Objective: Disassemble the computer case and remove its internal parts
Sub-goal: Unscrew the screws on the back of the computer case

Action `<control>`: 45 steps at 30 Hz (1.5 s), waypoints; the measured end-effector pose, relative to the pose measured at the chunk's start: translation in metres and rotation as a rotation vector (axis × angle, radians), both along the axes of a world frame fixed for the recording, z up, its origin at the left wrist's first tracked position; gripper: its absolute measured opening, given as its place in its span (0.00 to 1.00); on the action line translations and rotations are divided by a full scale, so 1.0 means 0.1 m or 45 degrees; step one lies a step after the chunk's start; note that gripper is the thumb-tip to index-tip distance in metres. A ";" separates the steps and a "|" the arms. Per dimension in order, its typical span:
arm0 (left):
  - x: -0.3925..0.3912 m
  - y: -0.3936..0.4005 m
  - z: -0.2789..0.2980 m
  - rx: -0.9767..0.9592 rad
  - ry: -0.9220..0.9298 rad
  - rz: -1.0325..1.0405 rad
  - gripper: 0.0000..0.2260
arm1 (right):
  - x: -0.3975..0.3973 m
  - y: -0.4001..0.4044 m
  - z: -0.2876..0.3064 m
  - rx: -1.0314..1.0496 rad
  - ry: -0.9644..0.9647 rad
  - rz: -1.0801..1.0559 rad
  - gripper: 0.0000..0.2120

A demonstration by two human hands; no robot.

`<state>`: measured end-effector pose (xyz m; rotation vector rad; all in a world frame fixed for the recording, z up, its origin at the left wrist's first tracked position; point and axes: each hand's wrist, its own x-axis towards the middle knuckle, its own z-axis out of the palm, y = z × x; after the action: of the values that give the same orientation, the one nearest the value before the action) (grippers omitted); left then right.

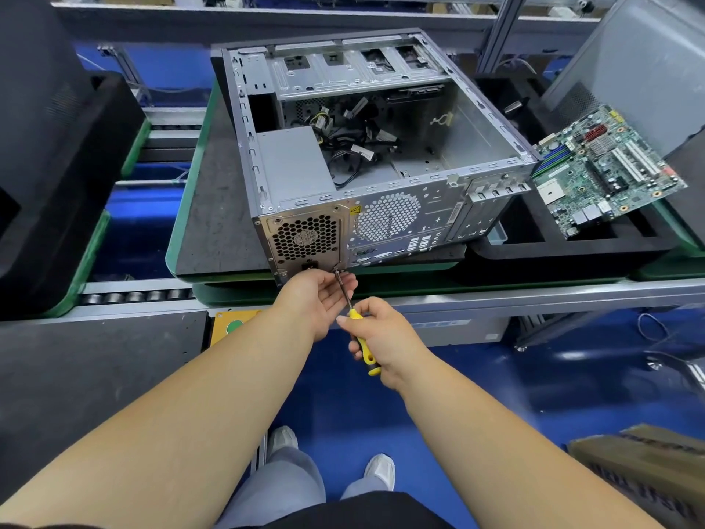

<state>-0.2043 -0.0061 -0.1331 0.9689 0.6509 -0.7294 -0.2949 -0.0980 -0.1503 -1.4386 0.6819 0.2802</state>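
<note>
An open grey computer case (469, 147) lies on its side on a dark mat, rear panel facing me. Its power supply (293, 166) sits in the left rear corner, with loose black cables (358, 143) beside it. My right hand (381, 337) grips a yellow-and-black screwdriver (362, 343); the tip meets a screw at the lower edge of the power supply's rear grille (305, 238). Palm up and with relaxed fingers, my left hand (320, 299) is cupped just under that screw, beside the shaft. A removed green motherboard (606, 169) rests in a black foam tray to the right.
The mat lies on a green-edged pallet (183, 231) on a roller conveyor. Black foam trays (572, 250) stand right and left. A grey side panel (644, 55) leans at the back right. A yellow button box (232, 324) sits below the conveyor edge. Cardboard (648, 463) lies on the blue floor.
</note>
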 end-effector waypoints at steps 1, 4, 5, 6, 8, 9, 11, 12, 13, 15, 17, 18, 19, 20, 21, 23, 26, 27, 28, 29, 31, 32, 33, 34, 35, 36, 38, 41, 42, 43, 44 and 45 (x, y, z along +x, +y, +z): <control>0.00 0.00 0.00 0.002 0.002 0.003 0.12 | 0.00 0.01 0.02 -0.013 0.017 0.010 0.07; 0.00 -0.01 0.02 0.004 0.026 0.006 0.12 | 0.02 0.00 0.09 0.092 0.123 -0.028 0.11; 0.00 -0.01 0.02 0.005 0.032 0.008 0.13 | 0.03 -0.01 0.12 0.171 0.158 -0.063 0.13; 0.00 -0.01 0.03 0.006 0.035 0.009 0.13 | 0.03 -0.01 0.14 0.226 0.176 -0.086 0.14; 0.00 -0.01 0.03 0.009 0.036 0.007 0.13 | 0.04 -0.03 0.16 0.219 0.199 -0.082 0.14; 0.00 -0.01 0.04 0.010 0.035 0.004 0.13 | 0.04 -0.03 0.17 0.187 0.213 -0.068 0.12; 0.00 -0.01 0.04 0.011 0.032 -0.004 0.13 | 0.04 -0.04 0.17 0.131 0.216 -0.030 0.11; 0.00 -0.01 0.04 0.014 0.030 -0.010 0.13 | 0.04 -0.05 0.16 0.113 0.187 -0.009 0.11; 0.00 -0.02 0.04 0.020 0.029 -0.017 0.13 | 0.02 -0.06 0.14 0.095 0.139 0.016 0.10; 0.00 -0.01 0.03 0.035 0.022 -0.032 0.13 | -0.01 -0.06 0.09 0.043 0.043 0.056 0.09; 0.00 -0.01 0.03 0.045 0.009 -0.041 0.12 | -0.02 -0.06 0.07 -0.018 -0.004 0.074 0.08; 0.00 -0.01 0.03 0.049 0.007 -0.042 0.12 | -0.02 -0.06 0.07 -0.031 -0.017 0.077 0.08; 0.00 -0.01 0.02 0.050 0.007 -0.042 0.12 | -0.02 -0.06 0.06 -0.035 -0.024 0.080 0.07; 0.00 -0.01 0.02 0.051 0.008 -0.041 0.12 | -0.01 -0.05 0.06 -0.041 -0.025 0.085 0.07; 0.00 -0.01 0.02 0.050 0.008 -0.040 0.12 | -0.01 -0.05 0.05 -0.056 -0.018 0.090 0.07; 0.00 -0.01 0.01 0.056 0.003 -0.050 0.12 | 0.00 -0.04 0.04 -0.118 0.006 0.088 0.08; 0.00 0.00 0.01 0.125 0.006 -0.084 0.11 | 0.02 -0.03 0.01 -0.246 0.018 0.085 0.10; 0.01 -0.01 0.01 0.148 0.010 -0.092 0.10 | 0.03 -0.03 0.00 -0.279 0.015 0.087 0.10; 0.01 -0.01 0.02 0.164 0.013 -0.096 0.10 | 0.03 -0.03 0.00 -0.302 0.014 0.090 0.11; 0.02 -0.01 0.02 0.173 0.014 -0.097 0.10 | 0.03 -0.03 -0.01 -0.320 0.015 0.092 0.11; 0.02 -0.03 0.02 0.181 0.015 -0.098 0.09 | 0.03 -0.03 0.00 -0.348 0.021 0.097 0.11; 0.02 -0.03 0.03 0.185 0.016 -0.099 0.09 | 0.04 -0.03 0.01 -0.357 0.026 0.101 0.11; 0.02 -0.04 0.03 0.190 0.017 -0.098 0.10 | 0.03 -0.03 0.02 -0.359 0.032 0.103 0.11; 0.02 -0.04 0.03 0.195 0.019 -0.095 0.10 | 0.03 -0.02 0.03 -0.349 0.041 0.102 0.11; 0.03 -0.05 0.04 0.200 0.020 -0.093 0.10 | 0.03 -0.02 0.03 -0.332 0.050 0.099 0.11; 0.03 -0.05 0.04 0.206 0.022 -0.091 0.10 | 0.02 -0.02 0.04 -0.313 0.058 0.096 0.10; 0.02 -0.06 0.04 0.205 0.025 -0.080 0.10 | 0.01 -0.02 0.04 -0.293 0.070 0.092 0.10; 0.00 -0.05 0.01 0.187 0.024 -0.054 0.09 | -0.02 -0.03 0.04 -0.308 0.061 0.119 0.09; -0.01 -0.04 -0.01 0.179 0.023 -0.049 0.09 | -0.02 -0.03 0.04 -0.320 0.057 0.127 0.08; -0.02 -0.04 -0.02 0.171 0.023 -0.046 0.08 | -0.04 -0.03 0.04 -0.334 0.056 0.134 0.08; -0.02 -0.03 -0.03 0.167 0.024 -0.047 0.08 | -0.03 -0.04 0.04 -0.343 0.060 0.142 0.07; -0.03 -0.02 -0.05 0.166 0.024 -0.053 0.08 | -0.03 -0.04 0.04 -0.338 0.071 0.142 0.06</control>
<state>-0.2070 -0.0080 -0.1377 1.0994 0.7032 -0.7399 -0.2984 -0.1018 -0.1464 -1.7311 0.7043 0.3271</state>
